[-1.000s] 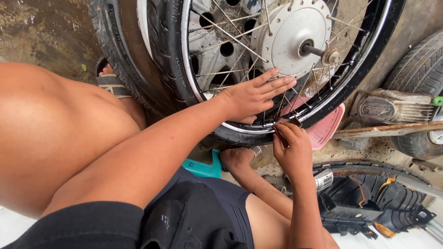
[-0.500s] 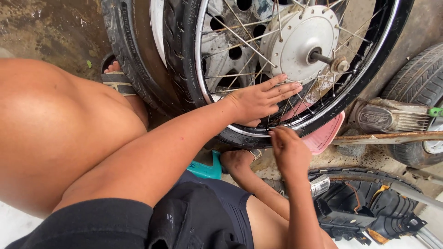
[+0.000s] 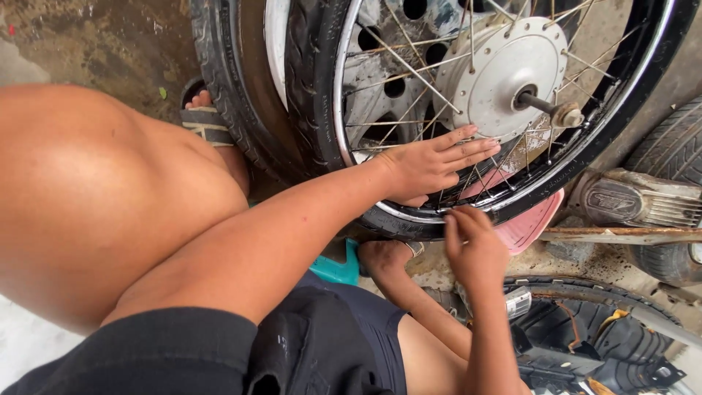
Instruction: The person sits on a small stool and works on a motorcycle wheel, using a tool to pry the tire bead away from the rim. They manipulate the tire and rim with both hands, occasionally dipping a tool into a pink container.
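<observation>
Wheel: the black-tyred, silver-spoked motorcycle wheel with grey metal hub [image 3: 504,77] stands upright on the wet concrete floor [image 3: 110,44], leaning by a second black tyre [image 3: 234,88].
Left hand: the left hand [image 3: 431,164] lies flat on the spokes, fingers spread, gripping nothing.
Right hand: the right hand [image 3: 475,245] is at the lower rim, fingers curled together; I cannot tell whether they pinch anything.
Progress: judging by this, spoke work at the bottom is under way, most spokes untouched.
Change: since a second ago the right hand has dropped slightly below the rim; left hand unmoved.
</observation>
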